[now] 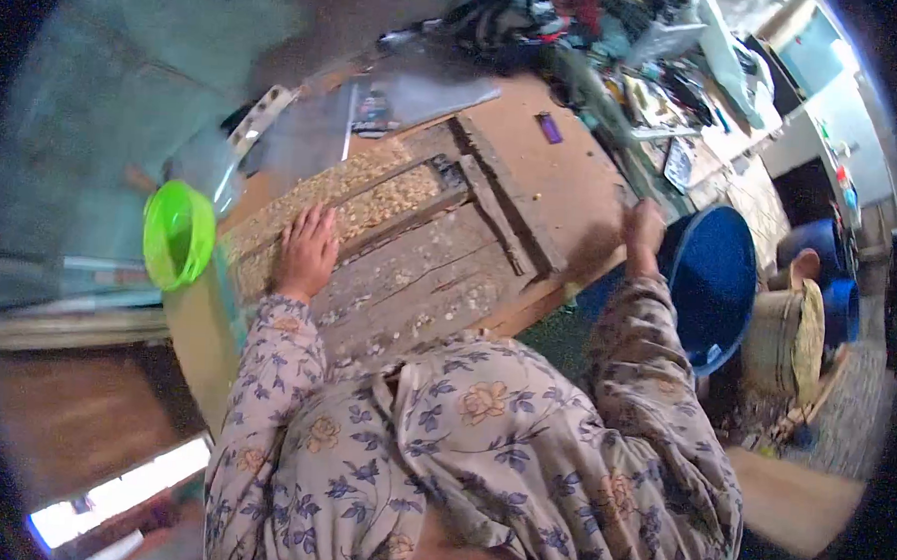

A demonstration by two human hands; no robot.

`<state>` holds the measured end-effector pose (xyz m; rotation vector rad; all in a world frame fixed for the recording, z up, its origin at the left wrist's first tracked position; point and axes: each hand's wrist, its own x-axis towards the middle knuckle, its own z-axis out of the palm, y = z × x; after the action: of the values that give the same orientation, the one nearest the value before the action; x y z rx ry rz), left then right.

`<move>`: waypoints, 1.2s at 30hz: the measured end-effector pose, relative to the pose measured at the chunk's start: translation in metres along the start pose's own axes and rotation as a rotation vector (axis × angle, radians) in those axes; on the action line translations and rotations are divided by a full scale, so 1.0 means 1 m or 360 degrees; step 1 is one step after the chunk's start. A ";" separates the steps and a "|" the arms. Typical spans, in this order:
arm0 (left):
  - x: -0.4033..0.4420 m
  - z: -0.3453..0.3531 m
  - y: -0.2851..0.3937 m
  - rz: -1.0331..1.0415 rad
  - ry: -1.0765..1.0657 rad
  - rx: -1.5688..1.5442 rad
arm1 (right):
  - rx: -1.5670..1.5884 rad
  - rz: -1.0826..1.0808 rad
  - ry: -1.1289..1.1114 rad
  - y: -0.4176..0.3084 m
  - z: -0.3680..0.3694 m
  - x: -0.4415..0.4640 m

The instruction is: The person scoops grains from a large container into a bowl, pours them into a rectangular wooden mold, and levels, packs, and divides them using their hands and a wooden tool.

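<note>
The left hand (310, 249) is resting open, palm down, on the grain (402, 193), which is lying along the board's (418, 289) 11 o'clock side. The right hand (643, 228) is curling closed near the blue tub (714, 282) at its 4 o'clock; I cannot tell whether it is gripping anything. A green tub (179, 233) is standing at the left hand's 9 o'clock.

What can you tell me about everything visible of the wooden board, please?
The board looks like worn, grey-brown wood, with raised strips at its right end and others running lengthwise. It lies on the table, slanting across the view, its near side partly hidden by the shirt. Small yellowish pieces cover much of its far part; whitish bits dot the near part. The left hand rests on it, fingers over the pieces.
</note>
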<state>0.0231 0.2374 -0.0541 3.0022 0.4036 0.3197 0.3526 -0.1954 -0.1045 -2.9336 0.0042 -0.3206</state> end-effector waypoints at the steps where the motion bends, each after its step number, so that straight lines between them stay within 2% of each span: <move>1: 0.000 -0.002 0.002 0.0014 0.0005 -0.0049 | 0.0054 -0.0164 0.0174 0.026 0.009 -0.003; 2: 0.000 -0.003 0.004 0.0021 0.0015 -0.0097 | 0.0008 -0.0036 0.0146 0.027 0.001 -0.010; 3: 0.000 -0.004 0.005 -0.0053 0.0010 -0.0073 | -0.0145 -0.0097 0.0082 0.034 0.001 -0.012; 4: -0.001 -0.005 0.006 -0.0022 -0.0027 -0.0039 | -0.0034 -0.0086 0.0069 0.037 0.002 -0.015; 5: -0.002 -0.006 0.007 0.0012 -0.0067 -0.0005 | -0.0111 0.0072 -0.0126 0.028 -0.006 -0.017; 6: -0.003 -0.009 0.009 -0.0057 -0.0069 0.0022 | 0.0063 0.0063 -0.0077 0.036 0.005 -0.015; 10: -0.006 -0.008 0.018 -0.0048 -0.0099 0.0093 | 0.0217 0.0088 -0.0020 0.038 0.016 -0.015; 13: -0.011 -0.007 0.021 -0.0084 -0.0094 0.0099 | 0.0116 -0.0114 -0.0111 0.042 0.018 -0.006; 16: -0.014 -0.006 0.022 -0.0118 -0.0143 0.0106 | -0.0104 -0.0171 -0.0168 0.038 0.006 -0.007; 17: -0.015 -0.006 0.021 -0.0087 -0.0126 0.0060 | -0.0102 -0.0178 -0.0160 0.041 0.008 -0.006; 19: -0.018 -0.012 0.020 -0.0031 -0.0127 0.0011 | 0.0123 -0.0445 -0.0110 0.055 0.019 0.002; 20: -0.020 -0.013 0.014 -0.0026 -0.0118 0.0004 | 0.0117 -0.0444 -0.0099 0.055 0.027 0.008; 22: -0.027 -0.013 0.003 -0.0012 -0.0107 -0.0035 | 0.2310 0.0095 -0.0873 0.034 0.025 0.012; 23: -0.032 -0.013 -0.002 -0.0012 -0.0099 -0.0046 | 0.2167 0.0074 -0.0865 0.009 0.017 0.004; 24: -0.037 -0.014 -0.007 -0.0062 -0.0073 -0.0018 | 0.2026 0.0054 -0.0854 -0.052 -0.025 -0.029; 26: -0.043 -0.017 -0.011 -0.0107 -0.0040 0.0002 | 0.1864 -0.0371 -0.1065 -0.133 -0.072 -0.076; 27: -0.045 -0.020 -0.010 -0.0126 -0.0039 -0.0009 | 0.1310 -0.0690 -0.0868 -0.161 -0.079 -0.097; 28: -0.046 -0.021 -0.010 -0.0143 -0.0040 -0.0022 | 0.1234 -0.0860 -0.0839 -0.198 -0.097 -0.123; 29: -0.047 -0.019 -0.010 -0.0134 -0.0034 -0.0033 | 0.1245 -0.0917 -0.0954 -0.222 -0.089 -0.139; 30: -0.048 -0.017 -0.011 -0.0132 -0.0012 -0.0028 | 0.1255 -0.0974 -0.1070 -0.241 -0.080 -0.152; 32: -0.050 -0.016 -0.011 -0.0129 0.0015 -0.0033 | 0.0926 -0.1532 -0.0747 -0.272 -0.087 -0.179; 36: -0.053 -0.017 -0.012 -0.0120 -0.0047 0.0019 | 0.0855 -0.1627 -0.0757 -0.297 -0.073 -0.199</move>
<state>-0.0339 0.2352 -0.0494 2.9901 0.5166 0.2669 0.1376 0.0871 -0.0206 -2.1606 -1.3999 0.2335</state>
